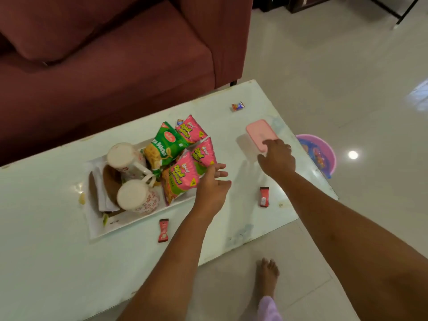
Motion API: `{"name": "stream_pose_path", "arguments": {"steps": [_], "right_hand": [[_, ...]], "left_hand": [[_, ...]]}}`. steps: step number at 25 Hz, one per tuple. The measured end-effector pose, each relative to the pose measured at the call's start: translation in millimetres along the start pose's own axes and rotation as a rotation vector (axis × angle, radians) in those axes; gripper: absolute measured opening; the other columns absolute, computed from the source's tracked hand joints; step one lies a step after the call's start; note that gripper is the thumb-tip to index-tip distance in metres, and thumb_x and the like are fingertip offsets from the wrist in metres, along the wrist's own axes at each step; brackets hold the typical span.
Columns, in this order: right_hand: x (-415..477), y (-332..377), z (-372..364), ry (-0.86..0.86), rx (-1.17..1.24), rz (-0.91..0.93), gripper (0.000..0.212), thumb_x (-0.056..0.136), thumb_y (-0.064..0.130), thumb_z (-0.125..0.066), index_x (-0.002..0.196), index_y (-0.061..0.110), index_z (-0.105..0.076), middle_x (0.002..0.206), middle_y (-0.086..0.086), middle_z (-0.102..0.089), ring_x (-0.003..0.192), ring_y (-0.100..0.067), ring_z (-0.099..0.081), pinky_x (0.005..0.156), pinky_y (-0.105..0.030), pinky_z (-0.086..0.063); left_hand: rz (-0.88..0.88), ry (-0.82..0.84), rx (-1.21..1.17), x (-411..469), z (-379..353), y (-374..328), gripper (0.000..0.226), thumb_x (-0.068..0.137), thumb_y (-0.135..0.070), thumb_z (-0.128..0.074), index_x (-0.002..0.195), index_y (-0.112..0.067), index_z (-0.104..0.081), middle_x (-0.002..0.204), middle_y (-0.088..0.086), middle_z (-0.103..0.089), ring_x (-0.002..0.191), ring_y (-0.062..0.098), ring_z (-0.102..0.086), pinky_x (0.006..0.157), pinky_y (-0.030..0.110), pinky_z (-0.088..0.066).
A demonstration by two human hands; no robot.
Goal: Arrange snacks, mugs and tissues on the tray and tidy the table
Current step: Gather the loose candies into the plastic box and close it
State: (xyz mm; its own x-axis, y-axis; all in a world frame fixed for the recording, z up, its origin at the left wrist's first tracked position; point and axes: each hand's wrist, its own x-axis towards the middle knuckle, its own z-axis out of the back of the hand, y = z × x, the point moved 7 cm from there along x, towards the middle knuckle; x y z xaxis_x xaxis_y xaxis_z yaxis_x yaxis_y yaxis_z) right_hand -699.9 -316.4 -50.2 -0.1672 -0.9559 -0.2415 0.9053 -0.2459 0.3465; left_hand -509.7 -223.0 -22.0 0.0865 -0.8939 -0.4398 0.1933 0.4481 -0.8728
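A white tray (129,224) on the pale table (46,262) holds two flowered mugs (122,156) (134,196), folded tissues (102,193), a green snack packet (166,142) and three pink snack packets (190,128) (205,152) (183,179). My left hand (212,184) hovers at the tray's right end, fingers apart, its fingertips at the nearest pink packet. My right hand (278,158) reaches to the right, fingers resting on the near end of a pink-lidded box (260,133). Whether it grips the box is unclear.
Three small wrapped candies lie loose on the table: one at the far edge (238,106), one under my right forearm (264,196), one in front of the tray (163,230). A maroon sofa (115,66) stands behind. A pink bucket (324,154) sits on the floor past the table's right edge.
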Motion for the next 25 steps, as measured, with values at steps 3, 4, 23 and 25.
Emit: {"name": "stream_pose_path", "arguments": {"steps": [3, 4, 23, 25], "right_hand": [[39.9, 5.9, -8.4, 0.059, -0.106, 0.055, 0.063, 0.086, 0.039, -0.058, 0.14, 0.024, -0.03, 0.15, -0.009, -0.028, 0.136, -0.036, -0.028, 0.101, -0.048, -0.038], [48.7, 6.6, -11.4, 0.075, -0.126, 0.07, 0.068, 0.085, 0.043, -0.059, 0.141, 0.024, -0.027, 0.152, -0.009, -0.023, 0.138, -0.036, -0.024, 0.102, -0.05, -0.036], [82.9, 26.7, -7.2, 0.377, 0.441, 0.028, 0.075, 0.066, 0.042, -0.078, 0.126, 0.012, -0.045, 0.12, -0.007, -0.058, 0.111, -0.027, -0.054, 0.094, -0.045, -0.049], [75.1, 32.4, -1.9, 0.399, 0.533, 0.025, 0.074, 0.065, 0.04, -0.079, 0.127, 0.016, -0.048, 0.123, -0.004, -0.056, 0.113, -0.025, -0.054, 0.092, -0.043, -0.051]], "left_hand": [[0.109, -0.039, -0.024, 40.6, -33.4, 1.5, 0.037, 0.088, 0.0, -0.053, 0.12, -0.018, -0.051, 0.111, -0.001, -0.057, 0.078, 0.0, -0.053, 0.048, 0.004, -0.041], [0.141, -0.045, -0.029, 50.0, -44.1, 3.1, 0.038, 0.088, 0.0, -0.053, 0.121, -0.02, -0.05, 0.113, -0.002, -0.057, 0.079, 0.0, -0.054, 0.048, 0.005, -0.042], [0.451, -0.063, -0.729, 122.3, -94.3, 12.4, 0.051, 0.093, -0.051, -0.043, 0.139, -0.029, -0.038, 0.14, -0.001, -0.046, 0.128, 0.029, -0.045, 0.097, 0.05, -0.044], [0.471, -0.038, -0.808, 122.1, -91.0, 10.6, 0.054, 0.089, -0.055, -0.048, 0.135, -0.029, -0.044, 0.133, 0.004, -0.053, 0.119, 0.029, -0.053, 0.086, 0.046, -0.051]]}}
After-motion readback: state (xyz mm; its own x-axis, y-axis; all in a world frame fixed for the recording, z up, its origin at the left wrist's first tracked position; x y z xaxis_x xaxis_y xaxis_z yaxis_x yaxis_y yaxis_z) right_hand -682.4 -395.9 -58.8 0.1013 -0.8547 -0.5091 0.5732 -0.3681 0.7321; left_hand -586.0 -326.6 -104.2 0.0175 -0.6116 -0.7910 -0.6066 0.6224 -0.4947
